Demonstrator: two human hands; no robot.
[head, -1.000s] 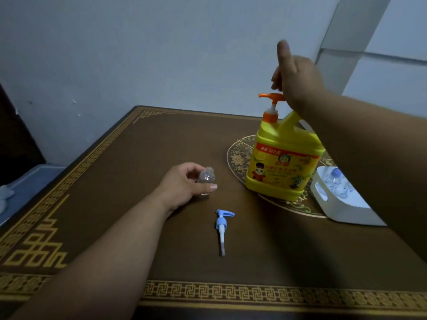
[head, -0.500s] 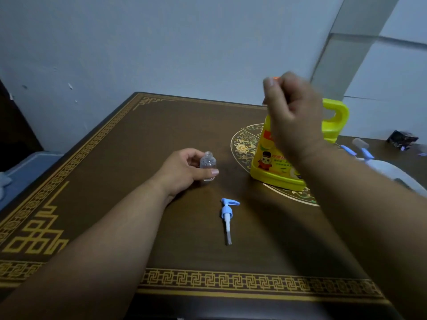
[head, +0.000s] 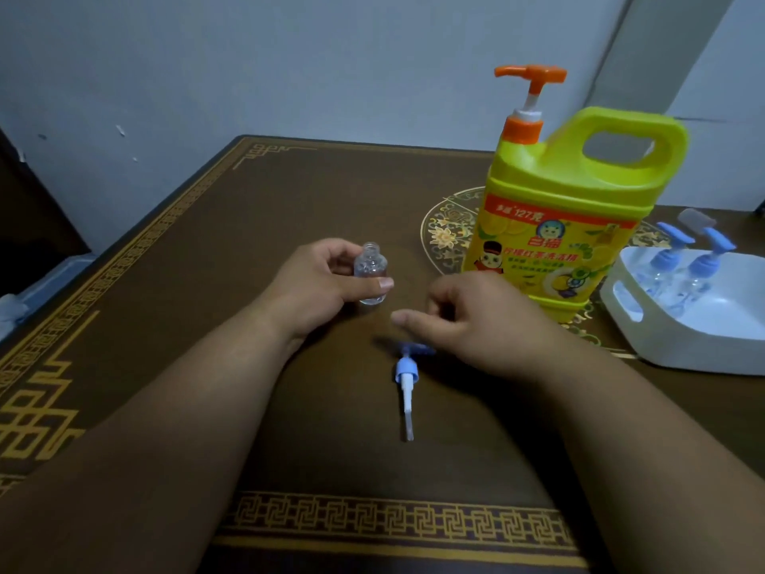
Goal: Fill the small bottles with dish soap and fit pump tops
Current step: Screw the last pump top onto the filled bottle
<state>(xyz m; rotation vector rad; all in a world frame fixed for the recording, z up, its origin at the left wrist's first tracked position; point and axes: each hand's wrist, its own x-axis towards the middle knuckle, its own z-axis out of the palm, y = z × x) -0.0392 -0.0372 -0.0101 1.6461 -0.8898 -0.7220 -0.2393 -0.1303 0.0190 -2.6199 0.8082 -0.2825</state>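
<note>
Right hand [head: 476, 321] down from the orange pump head [head: 532, 74] of the yellow soap jug [head: 567, 217]; now low over the tabletop [head: 207, 283], hovering just above the head of the loose blue pump top [head: 405, 374]. Fingers loosely curled, thumb extended toward the left, nothing held yet; contact with the pump top not discernible, its head partly hidden under the hand. Jug upright and free of any hand, pump head raised.

Left hand [head: 323, 283] unchanged in place: grip wrapped around the small clear bottle [head: 370, 275], thumb across its front, bottle upright on the tabletop, neck open. Fill level hard to read through the clear wall.

Pump top lying flat, dip tube pointing toward the near edge, just in front of the held bottle.

White tray [head: 645, 325] at far right, holding two small bottles already fitted with blue pump tops [head: 683, 258].

Reading: pumping likely finished for this bottle; next step probably picking up the pump top and feeding the tube into the neck. Risk: tipping the light bottle while threading.
</note>
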